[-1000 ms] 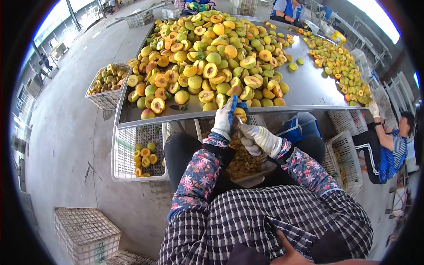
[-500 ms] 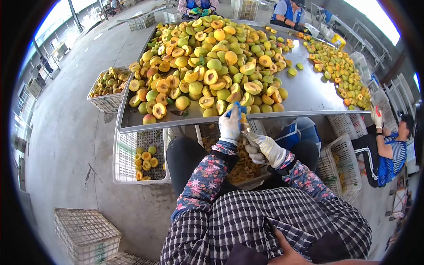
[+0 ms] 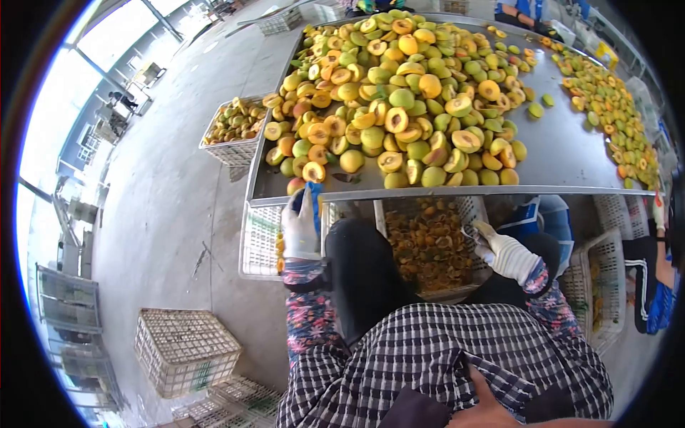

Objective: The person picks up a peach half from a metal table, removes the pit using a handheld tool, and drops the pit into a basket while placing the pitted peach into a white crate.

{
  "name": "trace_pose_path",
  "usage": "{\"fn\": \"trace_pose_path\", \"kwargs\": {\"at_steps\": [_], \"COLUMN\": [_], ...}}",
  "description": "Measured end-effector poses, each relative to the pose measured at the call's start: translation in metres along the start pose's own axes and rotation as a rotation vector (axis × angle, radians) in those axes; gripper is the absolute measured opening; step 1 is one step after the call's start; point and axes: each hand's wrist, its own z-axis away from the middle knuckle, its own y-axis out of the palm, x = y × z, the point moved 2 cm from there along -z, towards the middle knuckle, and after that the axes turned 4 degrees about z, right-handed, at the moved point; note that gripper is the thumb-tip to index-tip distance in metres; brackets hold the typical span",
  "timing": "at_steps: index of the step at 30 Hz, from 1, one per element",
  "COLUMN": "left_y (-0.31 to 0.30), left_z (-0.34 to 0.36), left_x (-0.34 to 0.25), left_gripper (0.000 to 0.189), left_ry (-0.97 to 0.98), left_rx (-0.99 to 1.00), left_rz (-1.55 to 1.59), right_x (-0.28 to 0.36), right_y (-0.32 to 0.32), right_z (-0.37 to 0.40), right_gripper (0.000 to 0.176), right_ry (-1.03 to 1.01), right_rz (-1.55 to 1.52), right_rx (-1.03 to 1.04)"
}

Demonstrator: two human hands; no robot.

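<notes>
My left hand (image 3: 301, 227), in a white glove with blue on the fingers, is at the near left table edge, above a white crate (image 3: 258, 246). Its fingers point up and look apart; a bit of yellow shows beside them, too small to name. Just beyond lie halved peaches (image 3: 313, 172) with brown hollows. My right hand (image 3: 505, 255), gloved in white, is closed over my right knee, around a small metal-looking tool (image 3: 469, 232) mostly hidden by the fingers. Between my knees stands a crate of brown-orange scraps (image 3: 428, 246).
A heap of peaches (image 3: 399, 100) covers much of the metal table (image 3: 564, 153), with another pile (image 3: 614, 114) on the right. A filled crate (image 3: 232, 150) stands left, an upturned crate (image 3: 187, 349) lower left. A co-worker (image 3: 660, 285) sits at right; others are across the table.
My hands have parted: the left went left to the table corner above the crate, the right drew back right and down. The view has shifted, so the table sits further right.
</notes>
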Motion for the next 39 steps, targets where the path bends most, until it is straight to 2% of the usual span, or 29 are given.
{"fn": "trace_pose_path", "kwargs": {"at_steps": [2,3,6,8,10,13,14,16,18,20,21,22,24,26,27,28,30,31,32,34,35,39], "left_y": [-0.047,-0.063,-0.052,-0.023,-0.001,0.022,0.023,0.037,0.036,0.041,0.054,0.06,0.079,0.108,0.123,0.138,0.161,0.168,0.178,0.183,0.187,0.197], "left_z": [-0.026,-0.044,-0.075,-0.089,-0.11,-0.12,-0.125,-0.116,-0.131,-0.136,-0.118,-0.116,-0.069,-0.036,-0.02,0.003,0.023,0.033,0.031,0.046,0.05,0.06], "left_x": [0.017,0.028,0.026,0.017,0.03,0.034,0.042,0.025,0.05,0.059,0.033,0.035,-0.006,-0.004,-0.003,-0.01,0.009,0.013,0.037,0.044,0.045,0.045], "left_gripper": [0.039,0.042,0.041,0.048,0.071,0.072,0.072,0.073,0.073,0.063,0.051,0.041,0.034,0.031,0.029,0.029,0.034,0.045,0.055,0.061,0.062,0.069], "left_ry": [0.097,0.114,0.29,0.209,0.025,-0.011,0.057,0.005,0.064,0.043,-0.084,-0.06,-0.208,-0.377,-0.383,-0.43,-0.428,-0.499,-0.413,-0.51,-0.474,-0.359], "left_rx": [-0.082,-0.14,-0.154,-0.049,0.085,0.138,0.122,0.172,0.184,0.126,0.151,0.273,0.417,0.419,0.503,0.442,0.456,0.423,0.457,0.486,0.479,0.503], "left_rz": [-0.543,-0.555,-0.847,-1.008,-1.213,-1.388,-1.369,-1.245,-1.1,-0.636,-0.242,0.195,0.516,0.961,1.087,1.15,1.25,1.229,1.183,1.086,1.033,0.893], "right_x": [-0.008,-0.01,-0.001,0.01,0.021,0.032,0.038,0.041,0.034,0.033,0.033,0.037,0.05,0.056,0.069,0.077,0.078,0.075,0.07,0.062,0.06,0.058], "right_y": [0.006,0.01,0.011,0.01,0.008,0.009,0.007,0.005,0.013,0.011,0.011,0.009,-0.001,0.001,-0.005,-0.01,-0.01,-0.007,-0.001,0.009,0.011,0.016], "right_z": [0.004,0.002,-0.007,-0.013,-0.018,-0.019,-0.018,-0.016,-0.017,-0.018,-0.017,-0.016,-0.018,-0.027,-0.03,-0.034,-0.04,-0.042,-0.046,-0.051,-0.049,-0.05], "right_gripper": [0.059,0.058,0.055,0.054,0.053,0.052,0.052,0.049,0.047,0.044,0.043,0.044,0.046,0.041,0.039,0.037,0.036,0.036,0.034,0.032,0.028,0.032], "right_ry": [-0.039,-0.048,-0.073,-0.077,-0.077,-0.111,-0.103,-0.096,-0.117,-0.118,-0.114,-0.127,-0.157,-0.279,-0.328,-0.376,-0.378,-0.376,-0.34,-0.275,-0.309,-0.251], "right_rz": [-0.031,-0.06,-0.091,-0.08,-0.063,-0.075,-0.057,-0.006,-0.04,-0.089,-0.116,-0.173,-0.282,-0.358,-0.382,-0.403,-0.349,-0.322,-0.299,-0.253,-0.148,-0.027], "right_rx": [-0.022,-0.027,-0.025,-0.014,-0.009,-0.008,0.001,-0.013,-0.043,-0.072,-0.086,-0.093,-0.104,-0.268,-0.351,-0.438,-0.476,-0.492,-0.481,-0.453,-0.523,-0.557]}}
